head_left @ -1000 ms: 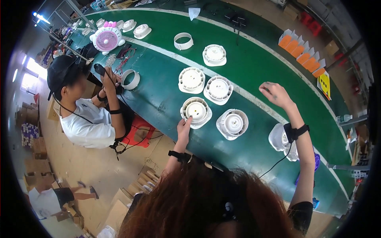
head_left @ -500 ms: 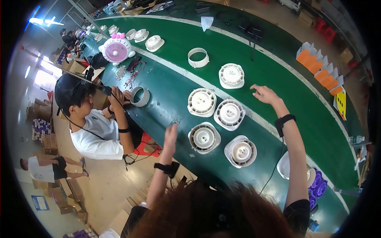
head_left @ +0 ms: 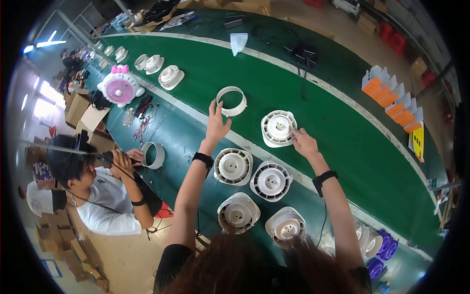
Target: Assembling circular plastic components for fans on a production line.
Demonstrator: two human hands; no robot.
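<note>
My left hand [head_left: 217, 127] reaches over the green belt with thumb and fingers apart, at the near-left edge of a white plastic ring [head_left: 231, 112]. Whether the fingertips touch the ring, I cannot tell. Curled against the right rim of a round white fan base [head_left: 279, 126] is my right hand [head_left: 304, 143], its fingertips on the edge. Closer to me stand several similar white fan bases with slotted rims: one at left [head_left: 233, 166], one beside it [head_left: 270, 181], and two nearer, at left [head_left: 238, 213] and right [head_left: 286, 227].
A co-worker [head_left: 105, 196] at left holds a tool beside another white ring [head_left: 152, 156]. A pink and white cat-shaped fan [head_left: 120, 89] stands farther along. More white bases [head_left: 171, 77] sit on the belt. Purple round parts [head_left: 387, 245] lie at right; orange and white boxes [head_left: 391, 95] stand across.
My left hand has moved forward from the near table edge to the ring on the belt. My right hand has come down onto the rim of the far fan base. The view has shifted.
</note>
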